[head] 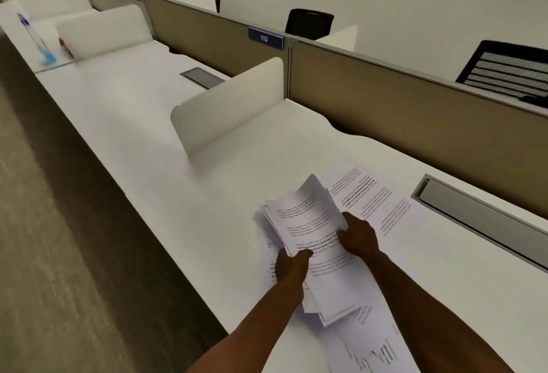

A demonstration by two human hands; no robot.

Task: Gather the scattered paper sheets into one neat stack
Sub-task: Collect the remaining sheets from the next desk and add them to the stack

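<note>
A loose bundle of printed paper sheets (308,224) is lifted slightly off the white desk (207,195), its edges uneven and its far end curling up. My left hand (292,264) grips the bundle's left edge, thumb on top. My right hand (358,238) holds the right edge with fingers curled round it. One printed sheet (376,197) lies flat on the desk beyond my right hand. Another sheet with a chart (373,346) lies under my right forearm near the front edge. More sheets poke out beneath the bundle on the left.
A white divider panel (228,106) stands to the left of the papers. A tan partition (415,112) runs along the desk's back, with a grey cable tray (480,218) at right. Black chairs (504,70) stand behind it. The desk's front edge drops to carpet (59,254).
</note>
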